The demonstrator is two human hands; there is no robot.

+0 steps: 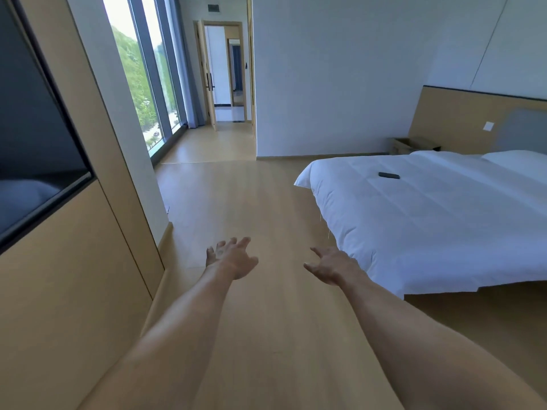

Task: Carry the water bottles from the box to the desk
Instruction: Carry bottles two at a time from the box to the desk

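Wooden floor (251, 202) is filling the frame's middle; no bottles, box or desk are showing. Left hand (233, 258) and right hand (331, 266) are reaching forward, fingers spread, holding nothing. Bed (429, 220) is lying right, a dark remote (389, 175) resting on it.
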